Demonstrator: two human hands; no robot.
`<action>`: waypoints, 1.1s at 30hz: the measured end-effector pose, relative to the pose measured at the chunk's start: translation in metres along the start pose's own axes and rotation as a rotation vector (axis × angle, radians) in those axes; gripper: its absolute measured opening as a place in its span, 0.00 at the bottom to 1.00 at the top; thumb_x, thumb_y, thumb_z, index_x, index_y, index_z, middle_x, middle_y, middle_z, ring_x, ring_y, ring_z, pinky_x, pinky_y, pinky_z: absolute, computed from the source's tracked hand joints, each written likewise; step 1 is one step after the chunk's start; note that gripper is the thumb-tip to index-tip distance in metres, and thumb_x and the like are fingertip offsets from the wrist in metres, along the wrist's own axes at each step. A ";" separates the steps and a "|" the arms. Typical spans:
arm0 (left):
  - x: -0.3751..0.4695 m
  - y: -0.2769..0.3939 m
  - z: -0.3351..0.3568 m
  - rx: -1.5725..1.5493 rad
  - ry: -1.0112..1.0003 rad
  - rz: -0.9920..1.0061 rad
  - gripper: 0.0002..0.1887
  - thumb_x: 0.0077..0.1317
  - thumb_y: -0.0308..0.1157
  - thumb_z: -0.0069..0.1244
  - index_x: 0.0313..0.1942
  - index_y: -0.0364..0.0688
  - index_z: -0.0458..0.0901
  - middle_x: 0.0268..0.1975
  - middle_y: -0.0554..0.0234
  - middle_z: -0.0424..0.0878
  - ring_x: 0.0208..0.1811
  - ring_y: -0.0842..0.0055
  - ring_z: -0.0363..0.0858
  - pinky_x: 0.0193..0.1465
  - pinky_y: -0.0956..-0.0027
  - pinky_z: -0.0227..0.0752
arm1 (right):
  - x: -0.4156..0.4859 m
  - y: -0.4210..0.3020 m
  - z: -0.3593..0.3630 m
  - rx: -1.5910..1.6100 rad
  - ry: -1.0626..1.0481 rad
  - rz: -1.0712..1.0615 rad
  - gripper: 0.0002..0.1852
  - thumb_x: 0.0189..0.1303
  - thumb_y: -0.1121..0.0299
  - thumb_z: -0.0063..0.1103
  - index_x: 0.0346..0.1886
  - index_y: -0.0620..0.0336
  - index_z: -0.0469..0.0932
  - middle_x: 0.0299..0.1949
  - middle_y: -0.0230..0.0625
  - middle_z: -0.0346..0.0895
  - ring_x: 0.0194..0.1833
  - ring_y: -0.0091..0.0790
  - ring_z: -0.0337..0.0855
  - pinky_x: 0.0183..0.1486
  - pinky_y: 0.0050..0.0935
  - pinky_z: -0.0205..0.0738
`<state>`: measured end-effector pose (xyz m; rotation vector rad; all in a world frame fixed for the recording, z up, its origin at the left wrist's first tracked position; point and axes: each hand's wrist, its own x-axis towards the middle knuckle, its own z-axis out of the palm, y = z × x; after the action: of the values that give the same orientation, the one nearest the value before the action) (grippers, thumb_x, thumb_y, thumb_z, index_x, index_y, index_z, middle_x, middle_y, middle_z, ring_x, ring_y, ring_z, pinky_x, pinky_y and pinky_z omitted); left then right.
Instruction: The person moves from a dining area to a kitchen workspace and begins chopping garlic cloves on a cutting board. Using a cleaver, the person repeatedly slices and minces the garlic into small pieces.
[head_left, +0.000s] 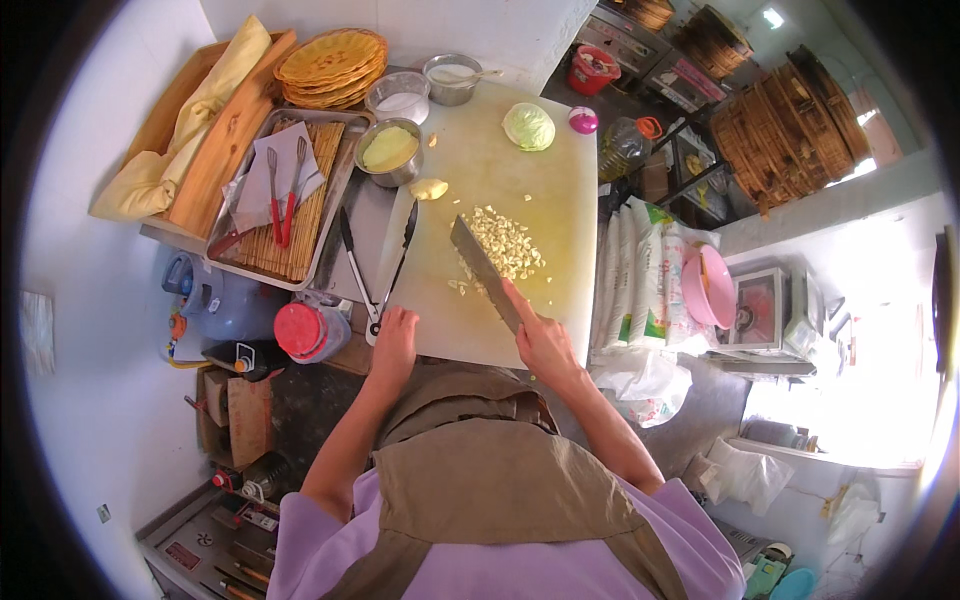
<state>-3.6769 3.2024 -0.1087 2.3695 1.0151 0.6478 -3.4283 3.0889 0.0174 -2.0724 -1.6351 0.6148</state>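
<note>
My right hand (544, 343) grips a cleaver (484, 270), its index finger laid along the back of the blade. Chopped pale pieces, probably garlic (510, 244), lie in a heap against the blade on a white plastic cutting board (555, 202). At the board's front left edge rests my left hand (395, 337), its fingers curled; whether it holds anything is hidden. Just beyond it are metal tongs (373, 300) with black tips, spread in a V. A yellowish piece, perhaps ginger (429, 189), sits farther up the board.
At the board's back are a halved cabbage (529, 126), a cut purple onion (583, 120) and a metal bowl (388, 176) with yellow contents. A metal tray (345, 180) on the left holds red-handled tools (283, 217) and a bamboo mat. Sacks (637, 277) stand right of the board.
</note>
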 end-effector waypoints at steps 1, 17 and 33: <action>0.008 0.002 0.006 -0.047 0.002 0.033 0.10 0.62 0.20 0.47 0.44 0.34 0.76 0.45 0.46 0.74 0.49 0.51 0.75 0.50 0.54 0.73 | 0.002 0.000 -0.001 -0.004 0.008 -0.005 0.43 0.63 0.79 0.48 0.81 0.39 0.52 0.24 0.55 0.78 0.28 0.60 0.81 0.36 0.54 0.74; 0.092 0.027 0.045 -0.254 0.007 -0.018 0.05 0.60 0.18 0.52 0.36 0.34 0.77 0.39 0.47 0.78 0.43 0.49 0.78 0.47 0.54 0.74 | -0.001 -0.001 -0.006 -0.031 -0.057 0.069 0.43 0.63 0.78 0.49 0.81 0.39 0.51 0.24 0.56 0.78 0.29 0.62 0.82 0.37 0.56 0.74; 0.092 0.018 0.052 -0.288 0.035 -0.010 0.01 0.62 0.20 0.51 0.33 0.36 0.77 0.36 0.46 0.77 0.41 0.48 0.78 0.44 0.52 0.74 | -0.005 -0.002 0.007 0.031 -0.018 -0.016 0.44 0.59 0.79 0.49 0.81 0.39 0.54 0.25 0.56 0.79 0.29 0.61 0.82 0.37 0.56 0.75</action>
<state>-3.5806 3.2485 -0.1174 2.1076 0.8815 0.7781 -3.4352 3.0848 0.0132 -2.0360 -1.6404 0.6514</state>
